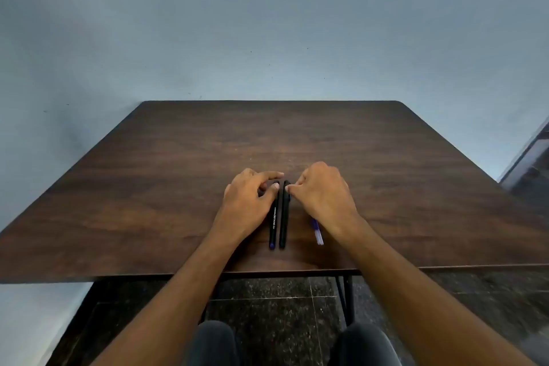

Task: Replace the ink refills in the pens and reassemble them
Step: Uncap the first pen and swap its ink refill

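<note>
Two black pens lie side by side on the dark wooden table [148,187], pointing away from me. The left pen [273,223] has white lettering and a blue near end. My left hand [252,199] pinches its far end between thumb and forefinger. The right pen [284,217] is plain black, and my right hand [322,193] pinches its far end with curled fingers. A thin refill [317,232] with blue ink and a clear tail lies on the table just right of the pens, partly hidden under my right wrist.
The table's near edge [267,273] runs just above my knees, with black metal legs below. A pale wall stands right behind the table's far edge. Dark speckled floor tiles show under the table.
</note>
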